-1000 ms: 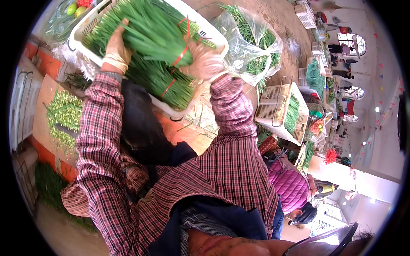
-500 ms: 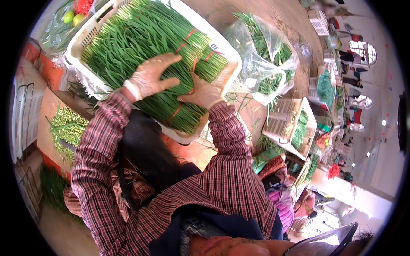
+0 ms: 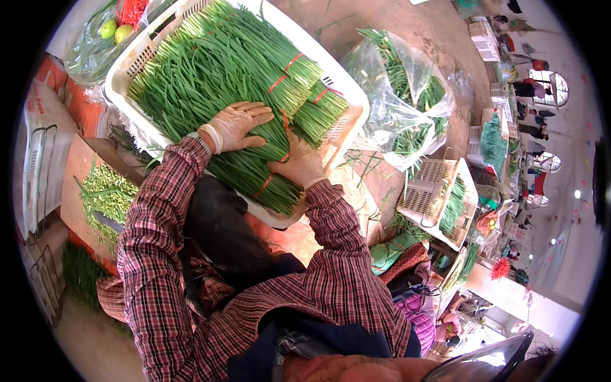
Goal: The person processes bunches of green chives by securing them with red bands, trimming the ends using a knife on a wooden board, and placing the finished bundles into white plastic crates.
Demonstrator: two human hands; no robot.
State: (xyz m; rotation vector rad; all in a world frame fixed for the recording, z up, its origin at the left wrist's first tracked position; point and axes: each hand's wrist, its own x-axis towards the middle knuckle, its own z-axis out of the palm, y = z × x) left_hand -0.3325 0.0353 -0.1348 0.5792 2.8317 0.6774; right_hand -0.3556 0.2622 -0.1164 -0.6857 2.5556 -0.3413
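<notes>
Green bundle [image 3: 275, 148] now lower, under hands [image 3: 234, 127] [image 3: 300, 167]

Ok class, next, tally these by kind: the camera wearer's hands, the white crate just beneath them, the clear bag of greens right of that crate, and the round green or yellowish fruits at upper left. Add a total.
Hands: 2 (left hand, right hand)
White crate: 1
Clear bag of greens: 1
Round fruits: 2 (green one, yellowish one)
Total: 6

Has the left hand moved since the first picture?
Yes. Against the white crate, the left hand has moved rightward, away from the crate's left end, and now lies over the greens.
</notes>
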